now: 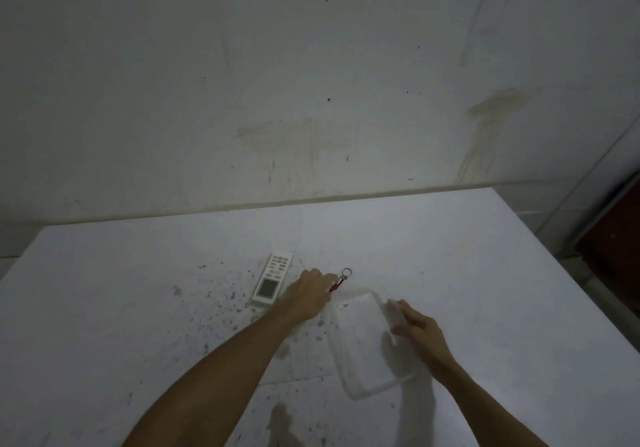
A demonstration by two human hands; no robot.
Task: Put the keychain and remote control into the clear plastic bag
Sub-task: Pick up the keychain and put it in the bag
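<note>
Head view, the only one, so it's all from here. White table (pixel 450 245) with dark speckles and stains, pushed against a scuffed wall (pixel 311 83).

Left hand (pixel 308 294) is reaching out to the keychain (pixel 341 280), fingers curled together on its red body. The ring end sticks out on the far side, free of the hand. Looks like a pinch on it, though I can't tell if it's lifted off the table or just being grabbed. So I'd say the step in hand is picking up the keychain.

Right hand (pixel 415 329) is closed on the right edge of the bag (pixel 363 346), which lies flat on the table just right of the left forearm, near side of the keychain. It's see-through and a bit blurred, so I can't make out which end is the mouth or whether it's open at all. Nothing seems to be inside it.

Remote (pixel 272 278) sits untouched just left of the left hand, screen end toward the person, buttons toward the wall.

Next move, my guess: right hand needs to get the bag's mouth open and hold it, then the left carries the keychain the short way over and drops it in. Remote comes after. Thin plastic sticking shut is the likely snag, since the left hand is busy.
</note>
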